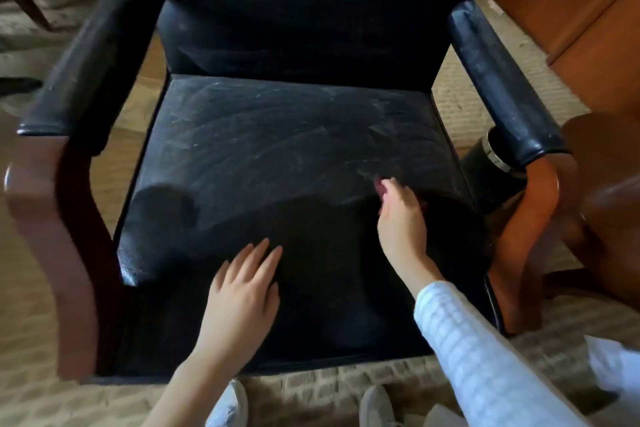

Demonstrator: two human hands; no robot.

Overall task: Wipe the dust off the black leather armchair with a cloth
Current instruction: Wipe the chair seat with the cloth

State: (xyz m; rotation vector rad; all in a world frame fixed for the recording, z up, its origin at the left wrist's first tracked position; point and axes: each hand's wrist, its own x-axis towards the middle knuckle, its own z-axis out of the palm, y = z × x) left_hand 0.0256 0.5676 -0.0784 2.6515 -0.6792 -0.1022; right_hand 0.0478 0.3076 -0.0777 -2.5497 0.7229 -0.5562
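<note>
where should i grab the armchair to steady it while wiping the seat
Take the padded left armrest from above with the left hand: it is a long bar with open space beneath, so fingers can likely wrap it.

the person is wearing a pale, whitish-blue sleeve (pixel 485 357) with a fine checked, waffle-like texture. it is running from the lower right of the frame towards the centre and ending just short of the wrist of the right hand (pixel 401 218). below the left hand (pixel 242 291), at lower centre, the forearm is showing bare down to the bottom edge. two light, whitish shoes are peeking in at the bottom edge, the left shoe (pixel 230 406) and the right shoe (pixel 375 407), both with rounded toes. a fold of pale fabric (pixel 609 364) is showing at the lower right edge.
</note>
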